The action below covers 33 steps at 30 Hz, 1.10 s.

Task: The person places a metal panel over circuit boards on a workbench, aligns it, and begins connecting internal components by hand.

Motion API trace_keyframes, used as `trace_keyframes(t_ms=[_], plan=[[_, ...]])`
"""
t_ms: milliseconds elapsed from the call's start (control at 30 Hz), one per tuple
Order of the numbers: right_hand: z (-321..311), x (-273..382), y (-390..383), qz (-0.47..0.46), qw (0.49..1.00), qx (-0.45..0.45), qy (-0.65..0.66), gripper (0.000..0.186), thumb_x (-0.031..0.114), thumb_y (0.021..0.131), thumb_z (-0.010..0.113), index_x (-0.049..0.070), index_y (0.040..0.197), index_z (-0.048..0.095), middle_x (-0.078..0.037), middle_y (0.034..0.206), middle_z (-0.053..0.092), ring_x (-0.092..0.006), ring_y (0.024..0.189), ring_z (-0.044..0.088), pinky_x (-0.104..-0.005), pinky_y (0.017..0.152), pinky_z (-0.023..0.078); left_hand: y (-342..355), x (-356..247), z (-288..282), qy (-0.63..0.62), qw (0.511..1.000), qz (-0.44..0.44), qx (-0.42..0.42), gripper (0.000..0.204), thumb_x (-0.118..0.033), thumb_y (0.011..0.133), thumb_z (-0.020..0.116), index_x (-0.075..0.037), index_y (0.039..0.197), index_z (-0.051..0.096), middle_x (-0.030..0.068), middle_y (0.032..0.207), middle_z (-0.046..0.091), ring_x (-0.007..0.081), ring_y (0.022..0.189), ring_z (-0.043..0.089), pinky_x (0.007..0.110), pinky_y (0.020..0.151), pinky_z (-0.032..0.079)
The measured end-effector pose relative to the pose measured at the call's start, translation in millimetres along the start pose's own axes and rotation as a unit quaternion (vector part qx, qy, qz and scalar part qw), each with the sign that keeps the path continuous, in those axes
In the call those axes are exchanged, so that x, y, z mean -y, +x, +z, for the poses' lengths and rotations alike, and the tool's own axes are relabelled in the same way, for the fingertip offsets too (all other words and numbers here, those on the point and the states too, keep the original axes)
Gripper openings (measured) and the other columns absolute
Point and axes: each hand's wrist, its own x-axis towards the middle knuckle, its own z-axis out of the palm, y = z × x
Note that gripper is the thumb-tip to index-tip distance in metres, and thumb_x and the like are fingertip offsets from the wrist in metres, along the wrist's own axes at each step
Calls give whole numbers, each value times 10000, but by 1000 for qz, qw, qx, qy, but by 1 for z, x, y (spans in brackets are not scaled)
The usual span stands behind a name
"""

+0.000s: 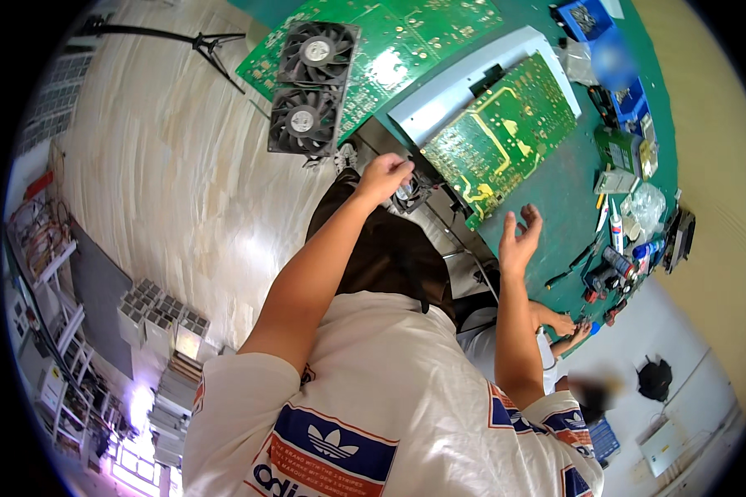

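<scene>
My left hand (pixel 387 176) is closed at the top of a small black fan (pixel 410 195), which hangs beside the board's lower-left edge; the exact grip is partly hidden by the fingers. My right hand (pixel 520 234) is raised with fingers apart and curved, just below a green circuit board (pixel 506 124). That board lies beside a pale metal plate (pixel 439 95) at the table edge. Two large black fans (pixel 305 116) rest on another green board (pixel 414 41) at the upper left.
The green table (pixel 555 199) holds blue parts bins (pixel 580 21), a clear bag (pixel 648 203), tubes and tools (pixel 616 265) along its right side. A co-worker's hands (pixel 559 323) are at the lower right. A black stand (pixel 203 45) is at upper left, stacked blocks (pixel 162 315) at lower left.
</scene>
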Motion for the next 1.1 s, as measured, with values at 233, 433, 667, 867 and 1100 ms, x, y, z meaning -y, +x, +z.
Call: trace_keyframes(t_ms=[233, 433, 667, 867, 1100], plan=[[14, -50, -22, 358, 860, 100, 350, 416, 284, 984, 662, 15, 1277, 541, -48, 1055, 656, -133, 984, 619, -276, 826, 496, -23, 0, 6, -57, 998, -3, 1, 297, -285, 996, 634, -41, 1165, 623, 74, 1079, 686, 178, 992, 670, 321, 831, 540], [36, -45, 3, 332, 851, 125, 386, 518, 379, 932, 718, -19, 1241, 596, -21, 1034, 648, -97, 910, 578, -258, 803, 470, -7, -27, 26, -135, 990, 7, -51, 467, -389, 974, 659, -50, 1279, 555, 83, 1194, 596, 214, 1074, 612, 394, 915, 486], [49, -23, 16, 344, 828, 128, 424, 516, 327, 913, 749, -83, 1195, 614, -76, 1056, 668, -143, 921, 607, -292, 799, 492, 6, -23, 34, -69, 993, 19, -89, 547, -464, 970, 641, -27, 1294, 575, 40, 1028, 580, 118, 777, 583, 275, 667, 493], [56, -7, 21, 382, 838, 111, 374, 547, 283, 881, 782, -145, 1167, 599, -159, 1121, 675, -206, 963, 649, -333, 829, 518, -1, -25, 45, 341, 917, 134, -157, 829, -668, 954, 467, 86, 1281, 578, 298, 1110, 600, 435, 1101, 542, 454, 1002, 399], [58, -3, 32, 418, 805, 91, 411, 601, 194, 827, 830, -180, 1202, 546, -210, 1142, 665, -259, 966, 678, -368, 819, 557, 1, -30, 50, 304, 929, 120, -175, 730, -625, 932, 560, 45, 1211, 641, 215, 1000, 641, 335, 950, 611, 410, 871, 480]])
